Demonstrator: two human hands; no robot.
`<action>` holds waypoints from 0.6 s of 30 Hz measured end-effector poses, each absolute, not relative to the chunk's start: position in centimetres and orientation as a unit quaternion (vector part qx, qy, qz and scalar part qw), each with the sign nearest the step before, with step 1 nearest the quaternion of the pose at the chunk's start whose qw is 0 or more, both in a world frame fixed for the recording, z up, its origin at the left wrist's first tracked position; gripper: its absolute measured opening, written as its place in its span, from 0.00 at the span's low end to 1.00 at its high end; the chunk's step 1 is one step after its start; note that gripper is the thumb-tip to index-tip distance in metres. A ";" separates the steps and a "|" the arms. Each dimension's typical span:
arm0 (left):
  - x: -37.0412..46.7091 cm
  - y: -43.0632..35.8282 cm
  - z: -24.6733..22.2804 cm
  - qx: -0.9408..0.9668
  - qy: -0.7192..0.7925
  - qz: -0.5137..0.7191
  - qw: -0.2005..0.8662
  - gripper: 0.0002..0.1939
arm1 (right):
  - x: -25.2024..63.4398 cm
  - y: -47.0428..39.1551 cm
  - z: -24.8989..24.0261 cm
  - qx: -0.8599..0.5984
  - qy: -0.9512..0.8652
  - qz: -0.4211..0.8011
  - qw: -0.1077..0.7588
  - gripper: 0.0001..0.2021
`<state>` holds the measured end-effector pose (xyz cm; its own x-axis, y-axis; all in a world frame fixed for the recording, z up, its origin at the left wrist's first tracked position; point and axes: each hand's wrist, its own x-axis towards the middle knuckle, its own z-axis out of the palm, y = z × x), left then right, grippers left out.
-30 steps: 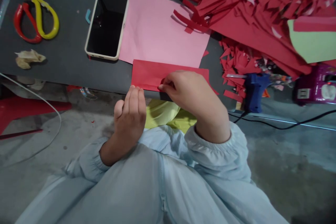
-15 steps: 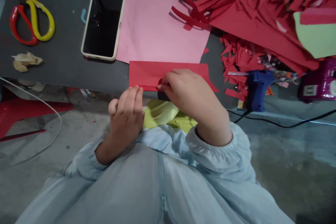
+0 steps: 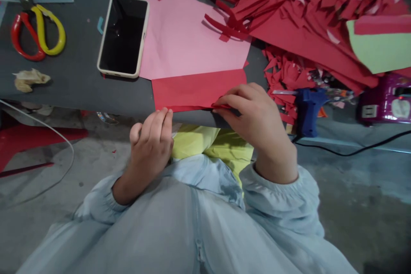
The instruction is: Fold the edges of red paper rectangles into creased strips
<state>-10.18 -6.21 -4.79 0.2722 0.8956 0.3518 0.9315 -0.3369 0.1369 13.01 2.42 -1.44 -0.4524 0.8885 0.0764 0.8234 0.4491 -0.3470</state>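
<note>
A strip of red paper lies at the table's near edge, with a narrow fold running along its lower side. My left hand has its fingers pressed together on the lower left corner of that paper, pinning it at the edge. At the lower right, my right hand pinches the folded edge between thumb and fingers. Just behind the red paper, and partly overlapped by it, is a larger pink sheet.
A phone rests on the pink sheet's left side. Scissors and a crumpled beige scrap lie farther left. Red paper cuttings heap up at the right, near a blue glue gun with a black cord and a purple device.
My right hand has slid rightward along the fold, toward the paper's right end. The red paper now tilts slightly, its right side higher. My left hand stays at the left corner.
</note>
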 end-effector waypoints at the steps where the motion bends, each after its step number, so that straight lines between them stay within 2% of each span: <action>1: -10.1 -6.1 -4.6 -0.793 -0.579 -0.185 0.044 0.24 | 13.3 2.2 -1.6 -0.513 -0.838 0.130 0.135 0.09; 11: -9.5 -5.0 -4.0 -0.779 -0.598 -0.170 0.079 0.22 | 14.0 -0.2 -2.6 -0.489 -0.841 0.128 0.196 0.11; 18: -9.5 -4.7 -3.8 -0.781 -0.593 -0.170 0.099 0.19 | 16.1 -0.5 -3.1 -0.539 -0.801 0.135 0.223 0.11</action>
<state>-9.52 -4.70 -3.85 0.2384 0.8922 0.3835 0.9597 -0.2770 0.0478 16.06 -0.49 -3.06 -0.3191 0.9236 0.2125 0.8031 0.3825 -0.4568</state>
